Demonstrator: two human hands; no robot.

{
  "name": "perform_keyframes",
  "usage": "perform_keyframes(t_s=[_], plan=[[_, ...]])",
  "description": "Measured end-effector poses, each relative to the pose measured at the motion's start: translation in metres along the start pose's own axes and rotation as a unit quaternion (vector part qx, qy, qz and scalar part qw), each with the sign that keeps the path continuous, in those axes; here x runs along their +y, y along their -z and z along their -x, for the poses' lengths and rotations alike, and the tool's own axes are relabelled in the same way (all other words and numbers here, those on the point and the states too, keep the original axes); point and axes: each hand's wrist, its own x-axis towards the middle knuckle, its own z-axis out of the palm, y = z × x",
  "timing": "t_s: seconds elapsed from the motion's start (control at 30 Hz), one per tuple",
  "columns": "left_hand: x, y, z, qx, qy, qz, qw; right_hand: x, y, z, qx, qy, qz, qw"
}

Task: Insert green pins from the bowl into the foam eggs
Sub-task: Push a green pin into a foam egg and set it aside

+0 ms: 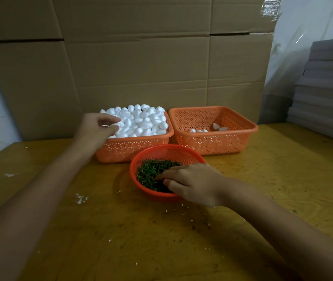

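Left fingers pinch white foam egg | right fingers in heaped green pins, grip unclear | red mesh bowl

One camera only, worn on the person's head, looks forward and down over the wooden table, near enough that both forearms run in from the lower corners. The bowl sits mid-frame; the cardboard wall fills the upper half.

On the table, the bowl of pins sits before the left basket of eggs and the right basket.
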Motion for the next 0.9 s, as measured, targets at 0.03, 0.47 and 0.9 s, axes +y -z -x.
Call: perform_keyframes(t_s=[0.03, 0.47, 0.9], plan=[[0.001, 0.001, 0.007, 0.013, 0.000, 0.036, 0.999, 0.000, 0.000, 0.000, 0.000, 0.000, 0.000, 1.000], [0.015, -0.020, 0.093, -0.126, 0.101, 0.474, 0.866, 0.004, -0.001, -0.001, 0.026, 0.001, -0.046, 0.999], [0.015, -0.027, 0.114, -0.131, 0.051, 0.423, 0.895, 0.014, -0.004, -0.005, 0.144, 0.006, -0.193, 0.971]])
